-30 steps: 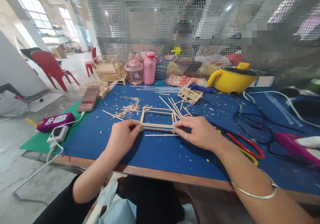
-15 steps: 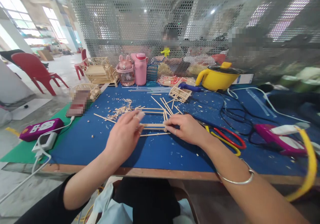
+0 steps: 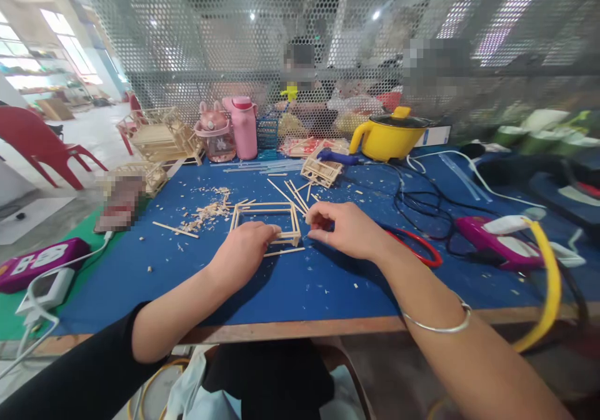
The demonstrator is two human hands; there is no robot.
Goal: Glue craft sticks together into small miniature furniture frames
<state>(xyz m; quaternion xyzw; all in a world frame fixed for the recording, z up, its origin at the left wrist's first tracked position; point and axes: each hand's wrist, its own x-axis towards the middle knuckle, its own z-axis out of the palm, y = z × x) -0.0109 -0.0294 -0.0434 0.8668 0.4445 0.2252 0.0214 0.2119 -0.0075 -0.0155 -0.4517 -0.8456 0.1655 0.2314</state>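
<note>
A square frame of thin wooden sticks lies on the blue table mat in front of me. My left hand rests on its near rail, fingertips pinching the sticks. My right hand hovers just right of the frame's near right corner. Its thumb and forefinger are curled a little apart and nothing shows between them. One loose stick lies just in front of the frame, and a silver bangle is on my right wrist.
Loose sticks, a small stick structure and wood chips lie behind the frame. Red-handled cutters, black cables, a purple glue gun and a yellow pot are to the right. Pink bottles and stick houses stand in front of the mesh screen, with people behind it.
My right hand has let go of the frame's right corner and lifted slightly away. My left hand moved back onto the near rail. The view has shifted to the right.
</note>
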